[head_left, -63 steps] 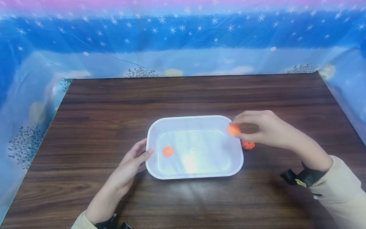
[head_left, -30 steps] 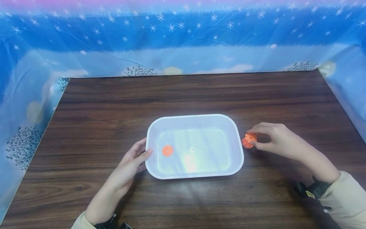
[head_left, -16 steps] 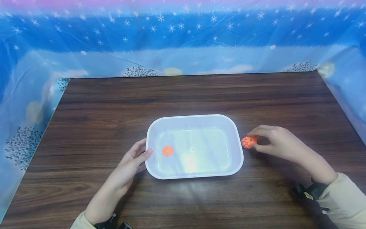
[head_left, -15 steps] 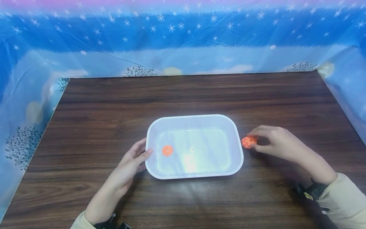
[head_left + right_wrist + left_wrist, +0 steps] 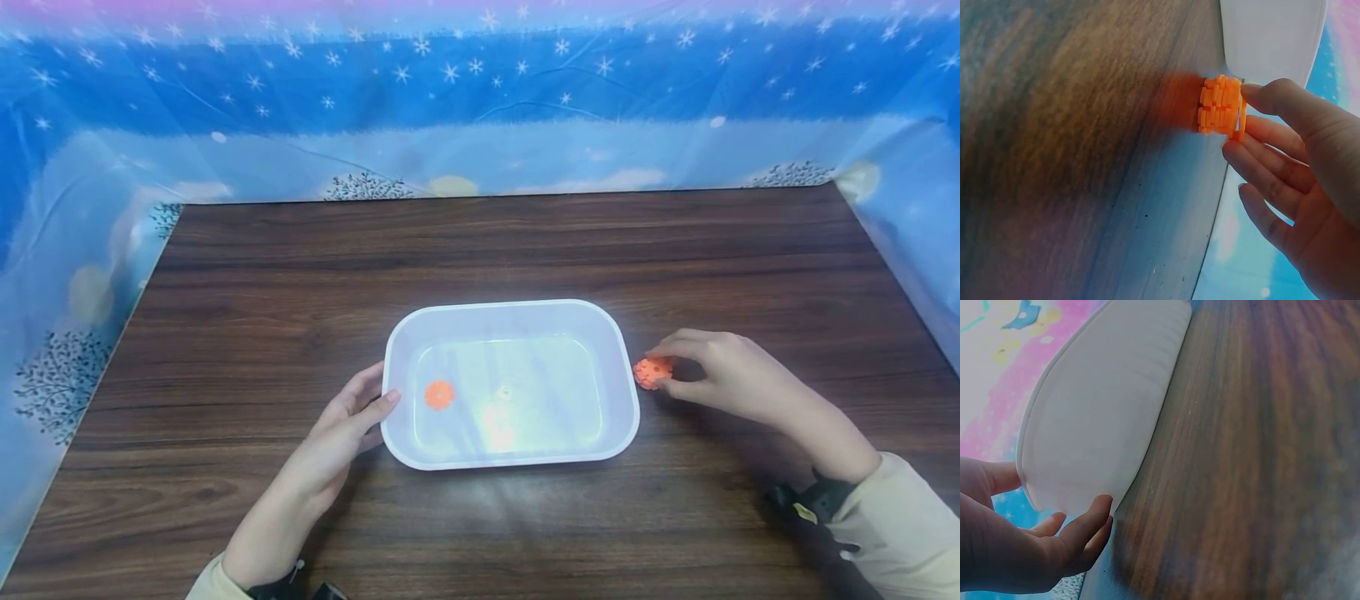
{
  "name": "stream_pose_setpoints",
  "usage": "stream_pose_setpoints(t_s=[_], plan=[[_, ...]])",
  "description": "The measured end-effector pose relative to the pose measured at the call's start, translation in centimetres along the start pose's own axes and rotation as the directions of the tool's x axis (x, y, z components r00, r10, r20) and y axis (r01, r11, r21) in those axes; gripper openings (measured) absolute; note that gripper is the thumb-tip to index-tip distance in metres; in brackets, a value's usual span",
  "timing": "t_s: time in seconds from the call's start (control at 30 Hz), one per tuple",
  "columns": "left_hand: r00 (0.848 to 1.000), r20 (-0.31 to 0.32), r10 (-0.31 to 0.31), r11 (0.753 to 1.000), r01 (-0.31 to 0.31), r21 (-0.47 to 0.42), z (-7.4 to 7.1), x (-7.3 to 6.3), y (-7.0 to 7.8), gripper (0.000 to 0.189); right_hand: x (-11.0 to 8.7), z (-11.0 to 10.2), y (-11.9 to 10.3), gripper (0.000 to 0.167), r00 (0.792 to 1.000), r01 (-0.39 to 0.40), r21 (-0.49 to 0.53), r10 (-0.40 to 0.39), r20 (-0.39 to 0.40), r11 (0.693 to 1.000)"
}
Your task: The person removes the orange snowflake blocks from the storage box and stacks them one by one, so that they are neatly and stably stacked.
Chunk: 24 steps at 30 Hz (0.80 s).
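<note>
In the head view my left hand (image 5: 337, 442) holds the left end of a white plastic tub (image 5: 525, 464), thumb over the rim. The left wrist view shows its fingers under the tub's side wall (image 5: 1097, 412). One round orange notched disc (image 5: 439, 395) lies flat inside, toward the left. Just outside the tub's right end is a short stack of orange notched discs (image 5: 1216, 103). My right hand (image 5: 727, 371) pinches the top disc (image 5: 1242, 119) between thumb and fingers; a thin gap shows between part of it and the stack. The stack's far side is hidden in the head view.
A dark wood-grain table (image 5: 300, 275) carries everything. Blue cloth with white snowflakes (image 5: 450, 75) hangs around its back and sides. Black wrist cameras are strapped to both wrists, including the right wrist camera (image 5: 783, 500).
My right hand has moved right and down from the tub's right rim, bringing an orange disc onto the stack. It lowers slightly over the last second. The left hand and tub stay put.
</note>
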<state>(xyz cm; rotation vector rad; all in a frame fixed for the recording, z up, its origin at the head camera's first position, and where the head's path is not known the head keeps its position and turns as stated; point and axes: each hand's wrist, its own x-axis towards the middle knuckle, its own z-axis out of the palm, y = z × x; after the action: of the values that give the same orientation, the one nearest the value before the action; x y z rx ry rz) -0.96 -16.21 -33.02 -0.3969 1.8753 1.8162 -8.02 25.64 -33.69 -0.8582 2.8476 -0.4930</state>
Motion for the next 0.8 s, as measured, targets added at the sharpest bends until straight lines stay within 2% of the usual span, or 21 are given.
stream_pose_setpoints(t_s=[0.2,0.8], plan=[[1.0,-0.001,-0.006,1.0,0.006,0.001,0.03,0.04,0.04,0.062,0.08,0.05,-0.12,0.034,1.0,-0.004,0.01,0.004,0.022,1.0],[1.0,-0.002,-0.005,1.0,0.005,0.004,0.11,0.08,-0.02,0.06,-0.2,0.13,0.0,0.037,1.0,-0.002,0.0,0.002,0.003,1.0]])
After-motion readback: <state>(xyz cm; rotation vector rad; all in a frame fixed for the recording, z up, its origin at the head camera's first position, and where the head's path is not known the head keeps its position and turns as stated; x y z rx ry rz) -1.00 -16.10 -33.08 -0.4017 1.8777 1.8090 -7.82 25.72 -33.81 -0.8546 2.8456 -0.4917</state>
